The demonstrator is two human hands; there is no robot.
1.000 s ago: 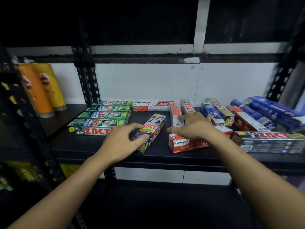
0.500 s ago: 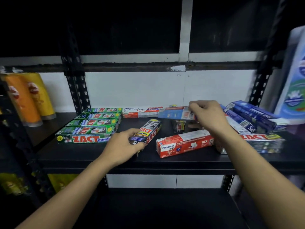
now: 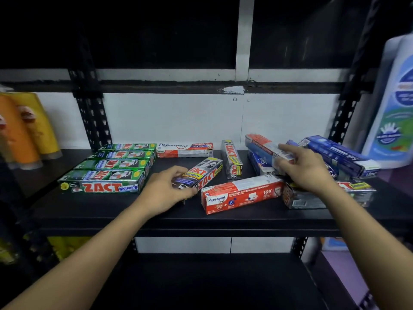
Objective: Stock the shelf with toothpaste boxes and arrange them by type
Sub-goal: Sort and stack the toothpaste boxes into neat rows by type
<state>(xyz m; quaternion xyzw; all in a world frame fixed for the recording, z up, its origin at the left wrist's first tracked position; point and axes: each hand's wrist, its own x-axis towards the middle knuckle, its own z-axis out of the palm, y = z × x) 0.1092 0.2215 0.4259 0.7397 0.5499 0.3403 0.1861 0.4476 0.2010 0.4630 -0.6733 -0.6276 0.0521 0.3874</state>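
Black shelf (image 3: 111,211) held green ZACT boxes (image 3: 107,175) rowed at left. The left hand (image 3: 163,191) curled its fingers (image 3: 177,172) round the silver Smokers box (image 3: 205,173) mid-shelf; the right hand (image 3: 306,168) pinched a red-and-blue box (image 3: 261,144) — seemingly raised — over the blue boxes (image 3: 335,153).

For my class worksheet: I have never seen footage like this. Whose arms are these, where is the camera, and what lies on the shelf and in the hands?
No machine here: a person wears a camera on the head, so the picture looks down along their own arms at a black shelf. Green ZACT Whitening boxes lie in a row on the left; a red Pepsodent box and blue boxes lie loose. The left hand grips a ZACT Smokers box; the right hand holds a red-and-white box, its label blurred.
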